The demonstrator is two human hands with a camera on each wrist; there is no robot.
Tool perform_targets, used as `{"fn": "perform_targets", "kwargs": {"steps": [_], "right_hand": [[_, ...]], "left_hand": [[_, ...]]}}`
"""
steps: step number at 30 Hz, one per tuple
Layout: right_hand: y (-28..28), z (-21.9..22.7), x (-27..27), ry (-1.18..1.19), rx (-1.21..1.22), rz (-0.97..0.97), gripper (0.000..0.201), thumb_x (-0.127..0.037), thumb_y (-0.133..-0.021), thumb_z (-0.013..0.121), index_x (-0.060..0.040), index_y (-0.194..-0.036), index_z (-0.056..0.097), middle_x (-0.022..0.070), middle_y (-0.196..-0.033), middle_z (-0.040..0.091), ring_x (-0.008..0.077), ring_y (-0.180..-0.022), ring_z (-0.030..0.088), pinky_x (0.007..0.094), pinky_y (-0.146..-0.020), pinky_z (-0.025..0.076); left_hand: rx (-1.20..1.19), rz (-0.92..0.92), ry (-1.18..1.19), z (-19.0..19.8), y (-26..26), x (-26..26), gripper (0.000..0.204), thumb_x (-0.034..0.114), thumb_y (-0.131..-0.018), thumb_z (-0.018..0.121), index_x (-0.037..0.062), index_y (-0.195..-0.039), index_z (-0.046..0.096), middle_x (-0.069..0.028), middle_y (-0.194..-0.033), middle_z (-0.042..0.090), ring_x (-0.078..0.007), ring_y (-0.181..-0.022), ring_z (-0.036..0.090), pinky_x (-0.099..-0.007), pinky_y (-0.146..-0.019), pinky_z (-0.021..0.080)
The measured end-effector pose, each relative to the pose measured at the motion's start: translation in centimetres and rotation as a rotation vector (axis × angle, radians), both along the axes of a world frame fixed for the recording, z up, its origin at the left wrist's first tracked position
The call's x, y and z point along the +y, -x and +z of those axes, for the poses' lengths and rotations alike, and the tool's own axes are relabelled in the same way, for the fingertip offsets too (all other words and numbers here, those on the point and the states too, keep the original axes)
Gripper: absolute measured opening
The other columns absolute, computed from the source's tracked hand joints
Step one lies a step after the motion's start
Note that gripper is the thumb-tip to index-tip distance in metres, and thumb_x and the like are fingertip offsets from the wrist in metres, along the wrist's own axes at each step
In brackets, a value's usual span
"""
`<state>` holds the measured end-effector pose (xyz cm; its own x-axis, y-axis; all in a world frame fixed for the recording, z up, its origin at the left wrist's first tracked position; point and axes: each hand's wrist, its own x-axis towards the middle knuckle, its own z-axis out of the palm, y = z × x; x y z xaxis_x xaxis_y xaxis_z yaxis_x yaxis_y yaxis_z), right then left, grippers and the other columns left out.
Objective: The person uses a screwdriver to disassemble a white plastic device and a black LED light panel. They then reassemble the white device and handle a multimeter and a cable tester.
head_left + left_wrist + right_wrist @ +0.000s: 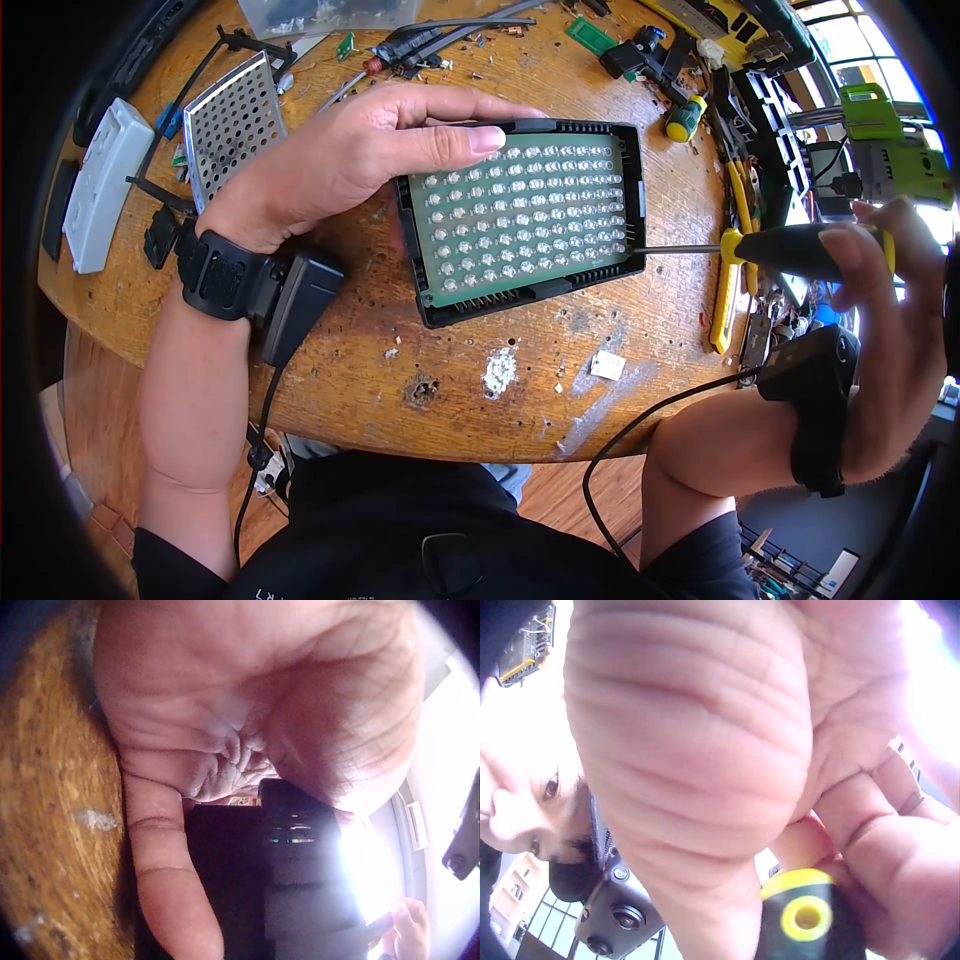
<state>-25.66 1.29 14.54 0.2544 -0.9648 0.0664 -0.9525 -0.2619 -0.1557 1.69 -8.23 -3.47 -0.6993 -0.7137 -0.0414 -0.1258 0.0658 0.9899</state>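
A green circuit board point(440, 200) covered in rows of clear LEDs sits inside a black plastic housing point(560, 287), slightly tilted over the workbench. My left hand point(370, 140) grips this LED panel by its far left corner, thumb on the front rim and fingers behind. In the left wrist view, the dark housing point(300, 900) lies against the palm. My right hand point(885, 265) holds a screwdriver point(795, 250) by its black and yellow handle. The shaft points left, its tip at the housing's right edge near the lower corner. The handle's yellow-ringed end point(806, 881) shows in the right wrist view.
A perforated metal cover point(235, 120) and a pale plastic casing point(108, 185) lie at the left of the wooden workbench point(400, 360). Right of the panel are a short screwdriver point(686, 118), yellow-handled pliers point(728, 290) and a green power tool point(900, 165). Cables and scraps litter the back.
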Motion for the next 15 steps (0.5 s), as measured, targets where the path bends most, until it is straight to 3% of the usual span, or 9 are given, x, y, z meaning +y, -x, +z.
{"fn": "perform_targets", "kwargs": {"steps": [15], "right_hand": [[-0.19, -0.27, 0.1, -0.004, -0.062, -0.104, 0.048, -0.03, -0.087, 0.063, 0.0029, -0.12, 0.055, 0.0164, -0.112, 0.06, 0.0205, -0.098, 0.062, 0.0281, -0.079, 0.048]], "left_hand": [[0.031, -0.017, -0.009, -0.04, 0.07, -0.07, 0.049, 0.038, -0.094, 0.053, 0.0084, -0.133, 0.053, -0.0087, -0.114, 0.066, -0.0154, -0.102, 0.063, -0.0266, -0.091, 0.047]]}}
